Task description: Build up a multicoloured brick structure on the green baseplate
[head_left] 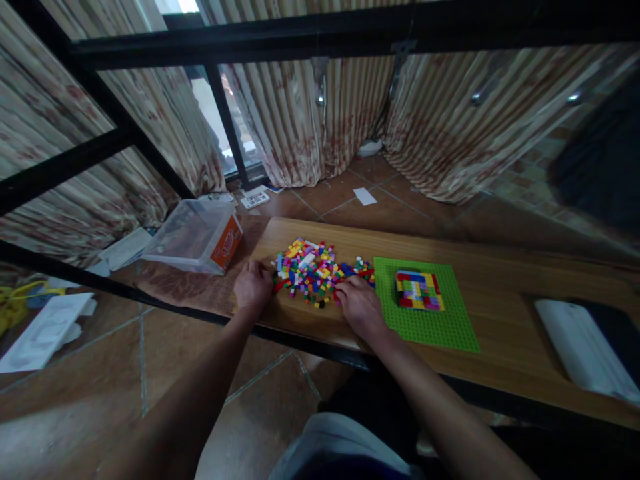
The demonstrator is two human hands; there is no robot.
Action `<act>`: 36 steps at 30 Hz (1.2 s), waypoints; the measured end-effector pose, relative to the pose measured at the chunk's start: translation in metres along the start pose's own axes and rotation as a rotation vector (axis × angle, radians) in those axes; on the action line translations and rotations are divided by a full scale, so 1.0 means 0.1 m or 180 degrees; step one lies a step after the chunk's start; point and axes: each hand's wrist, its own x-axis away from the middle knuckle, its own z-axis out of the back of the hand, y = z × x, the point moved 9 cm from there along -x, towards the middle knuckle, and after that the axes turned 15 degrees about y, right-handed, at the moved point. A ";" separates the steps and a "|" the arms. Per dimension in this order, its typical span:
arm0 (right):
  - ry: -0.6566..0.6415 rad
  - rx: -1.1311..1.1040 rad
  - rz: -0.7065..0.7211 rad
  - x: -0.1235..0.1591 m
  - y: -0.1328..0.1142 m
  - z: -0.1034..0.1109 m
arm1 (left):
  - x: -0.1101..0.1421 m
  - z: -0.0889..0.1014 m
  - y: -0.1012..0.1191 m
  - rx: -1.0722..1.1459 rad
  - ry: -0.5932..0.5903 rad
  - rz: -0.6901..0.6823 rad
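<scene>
A heap of small toy building bricks (310, 263) in many colours lies loose on the wooden board. At the heap's left edge is my left hand (253, 287), its fingers curled together; anything in them is too small to tell. My right hand (361, 305) rests at the heap's right side with bent fingertips among the bricks, and what they pinch, if anything, is hidden. Just right of that hand lies a green baseplate (457, 327). On it stands a low block built of bricks (419, 291) in red, yellow, blue and white, apart from both hands.
A clear plastic box (185, 233) with an orange label stands on a brown cloth (200, 290) at the left. On the right end of the wooden board (500, 280) lies a white object (575, 340) with a dark one beside it. A black metal frame (300, 43) crosses the far side.
</scene>
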 end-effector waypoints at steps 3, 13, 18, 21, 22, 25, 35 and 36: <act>0.0018 0.0036 0.0041 0.01 -0.01 0.00 | 0.00 -0.01 0.00 -0.0035 -0.0058 0.0013; 0.0019 0.0151 0.0122 0.00 -0.03 -0.03 | -0.02 0.01 0.01 -0.0038 0.0051 -0.0082; 0.0062 0.0053 0.0055 0.01 -0.03 0.00 | -0.02 0.03 0.02 -0.0027 0.0059 -0.0073; 0.0176 -0.0070 -0.0021 0.04 -0.04 0.08 | -0.02 0.04 0.03 -0.0018 0.0076 -0.0041; 0.0215 -0.0127 -0.0048 0.06 -0.03 0.11 | -0.02 0.05 0.03 -0.0011 0.0078 -0.0034; 0.0388 -0.0309 -0.0143 0.11 -0.01 0.24 | -0.02 0.08 0.06 0.0029 0.0054 -0.0050; 0.1270 -0.0420 -0.0632 0.50 0.56 1.01 | -0.02 0.08 0.07 0.0014 0.0040 -0.0046; 0.1383 -0.0323 -0.0731 0.57 0.68 1.09 | -0.02 0.07 0.06 0.0013 0.0036 -0.0037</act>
